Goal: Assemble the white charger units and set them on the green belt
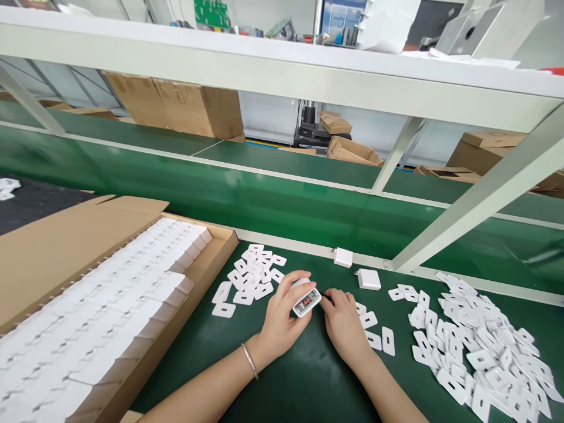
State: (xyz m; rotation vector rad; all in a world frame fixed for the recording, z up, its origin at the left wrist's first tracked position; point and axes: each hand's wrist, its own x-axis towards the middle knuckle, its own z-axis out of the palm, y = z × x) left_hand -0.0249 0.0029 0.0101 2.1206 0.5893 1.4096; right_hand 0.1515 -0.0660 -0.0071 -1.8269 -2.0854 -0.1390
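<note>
My left hand [284, 314] is closed round a white charger housing [307, 303], gripping it by its sides. Its open end faces me and shows copper-orange and grey parts inside. My right hand [346, 323] pinches a thin dark tool [326, 297] whose tip reaches toward the housing's right edge; most of the tool is hidden by the fingers, so its kind is unclear. Several flat white plates with a slot [388, 341] lie just right of my right hand. Another scatter of such white plates [251, 276] lies beyond my left hand.
A cardboard box [229, 238] at the left holds rows of white pieces. Two white chargers with prongs [368, 279] stand by the bench's back rail. A large heap of white slotted plates [480, 341] covers the right side. A metal frame post [476, 188] slants down at the right.
</note>
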